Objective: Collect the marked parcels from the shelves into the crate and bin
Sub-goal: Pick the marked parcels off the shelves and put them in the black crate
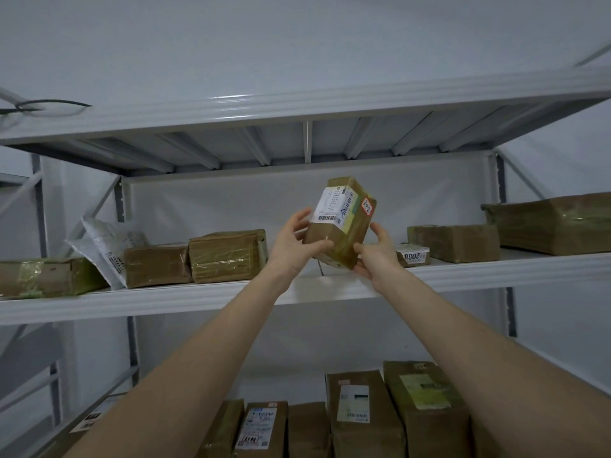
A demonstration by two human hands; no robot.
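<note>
Taped brown parcel — white label, red-marked sticker — held tilted above the middle shelf's front edge. Left hand and right hand: fingers curled, gripping its opposite lower sides.

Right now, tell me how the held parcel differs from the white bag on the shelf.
The parcel is a brown taped box; the bag is soft, crumpled white plastic. The parcel is tilted in the air, gripped by the left hand and right hand; the bag leans on a brown box on the shelf, untouched. The parcel has a red-edged handwritten sticker; the bag shows none. Both carry printed labels.
</note>
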